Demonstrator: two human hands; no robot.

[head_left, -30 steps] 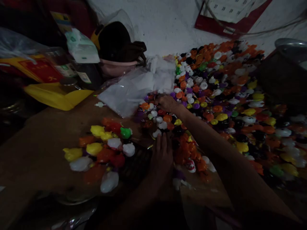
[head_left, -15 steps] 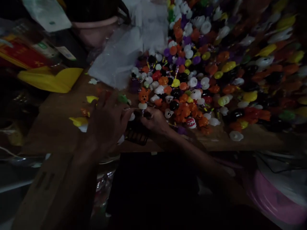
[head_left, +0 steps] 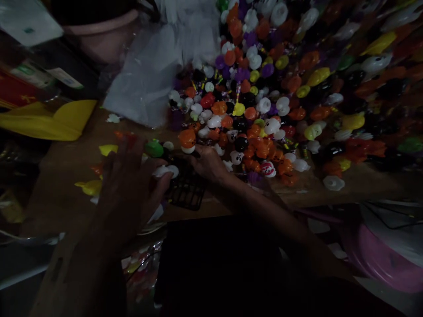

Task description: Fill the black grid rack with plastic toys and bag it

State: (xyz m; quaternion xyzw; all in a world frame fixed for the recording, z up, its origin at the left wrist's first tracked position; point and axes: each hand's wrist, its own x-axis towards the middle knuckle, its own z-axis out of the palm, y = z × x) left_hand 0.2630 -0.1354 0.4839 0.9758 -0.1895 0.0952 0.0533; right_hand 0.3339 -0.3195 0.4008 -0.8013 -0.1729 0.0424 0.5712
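My left hand (head_left: 127, 189) is over the left part of the wooden table. Its thumb and fingers are apart, beside a small white plastic piece (head_left: 172, 171) and a green piece (head_left: 154, 148); the fingertips are dim and blurred. To its right, my right hand (head_left: 209, 164) has its fingers closed at the white base of a small orange toy figure (head_left: 187, 138), which it holds up. Below the figure lies a black grid-like tray (head_left: 187, 193), partly covered by my right hand. Yellow pieces (head_left: 90, 188) lie left of my left hand.
A large heap of small coloured toy figures (head_left: 261, 145) covers the table's right side. Clear plastic bags (head_left: 140, 83) lie behind, near a pink bowl (head_left: 102, 37). A yellow sheet-like thing (head_left: 49, 121) sits at left. A pink basin (head_left: 386, 259) stands below the table's right edge.
My left hand has drawn back to the left, away from my right hand. The orange figure has turned in my right hand. The whole view has shifted somewhat.
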